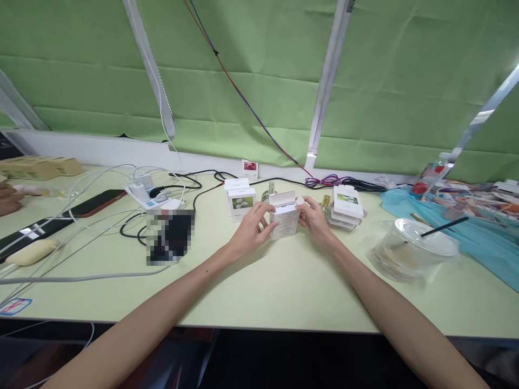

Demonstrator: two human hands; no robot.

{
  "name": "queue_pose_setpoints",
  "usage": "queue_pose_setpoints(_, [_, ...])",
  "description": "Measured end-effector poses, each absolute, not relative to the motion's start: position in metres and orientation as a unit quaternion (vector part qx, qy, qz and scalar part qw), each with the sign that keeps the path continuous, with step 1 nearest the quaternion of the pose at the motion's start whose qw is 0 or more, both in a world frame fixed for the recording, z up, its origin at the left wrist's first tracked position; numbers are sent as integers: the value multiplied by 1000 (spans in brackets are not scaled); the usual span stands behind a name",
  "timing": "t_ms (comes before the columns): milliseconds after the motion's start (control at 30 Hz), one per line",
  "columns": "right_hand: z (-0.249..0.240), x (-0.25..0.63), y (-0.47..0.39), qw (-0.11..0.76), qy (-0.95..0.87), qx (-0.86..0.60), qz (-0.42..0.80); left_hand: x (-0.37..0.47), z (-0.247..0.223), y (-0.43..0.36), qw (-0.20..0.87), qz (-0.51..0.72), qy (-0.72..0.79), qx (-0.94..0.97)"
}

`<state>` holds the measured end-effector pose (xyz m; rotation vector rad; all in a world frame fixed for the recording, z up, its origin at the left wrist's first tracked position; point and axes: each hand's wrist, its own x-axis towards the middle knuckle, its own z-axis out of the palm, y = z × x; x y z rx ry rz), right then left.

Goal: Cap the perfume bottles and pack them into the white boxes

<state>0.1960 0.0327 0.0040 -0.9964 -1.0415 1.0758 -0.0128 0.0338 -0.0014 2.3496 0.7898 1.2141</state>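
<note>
Between my hands a small white carton (285, 224) with printed text stands upright on the table, its top flap raised. My left hand (255, 224) grips its left side, fingers at the top edge. On the other side my right hand (314, 216) holds the right edge near a small side flap. Behind the carton is a clear glass bottle (271, 188), partly hidden. Another bottle with a yellowish neck (326, 202) shows just past my right hand. White boxes with a flower picture (242, 202) stand to the left, and a stack of flat white cartons (347, 204) lies to the right.
A lidded plastic cup with a straw (417, 243) stands at the right, by a blue plastic sheet (454, 227). Leftward are a power strip (152, 197), tangled cables, a phone (95, 203) and tan boxes (40, 167). Another person's hand (10, 199) shows at the far left.
</note>
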Motion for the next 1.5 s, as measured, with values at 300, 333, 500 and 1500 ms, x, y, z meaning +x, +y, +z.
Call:
queue_pose_setpoints(300, [0, 194, 33, 638, -447, -419, 466, -13, -1, 33, 177, 425, 291, 839])
queue_pose_setpoints(333, [0, 194, 33, 641, -447, -418, 462, -13, -2, 33, 175, 424, 291, 840])
queue_pose_setpoints(500, [0, 193, 32, 649, -454, -413, 450, -13, -4, 35, 159, 423, 294, 842])
queue_pose_setpoints(1500, [-5, 187, 22, 662, -570, -426, 237, -11, -7, 35, 205, 451, 328, 804])
